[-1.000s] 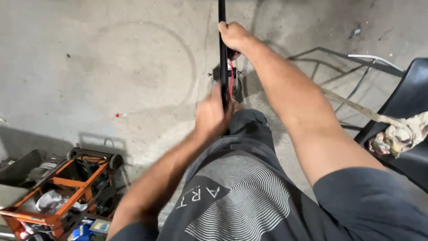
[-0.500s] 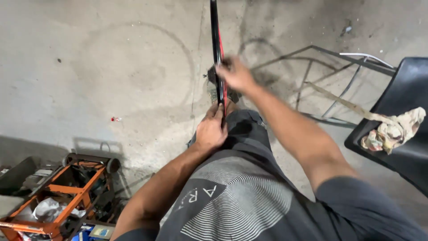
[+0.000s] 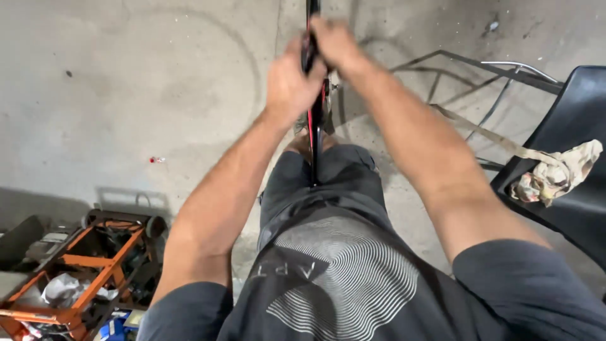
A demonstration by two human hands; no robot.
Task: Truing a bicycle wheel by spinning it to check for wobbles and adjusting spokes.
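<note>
Fingers of both hands, left hand (image 3: 289, 85) and right hand (image 3: 338, 43), grip slim upright black-red bar (image 3: 315, 136).

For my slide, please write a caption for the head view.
Both hands, left hand and right hand, grip an upright black bar above a concrete floor.

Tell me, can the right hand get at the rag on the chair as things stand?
Probably yes, once it lets go. The right hand now grips the black bar with the left hand. The rag lies uncovered on the chair on the right side, with nothing between.
</note>
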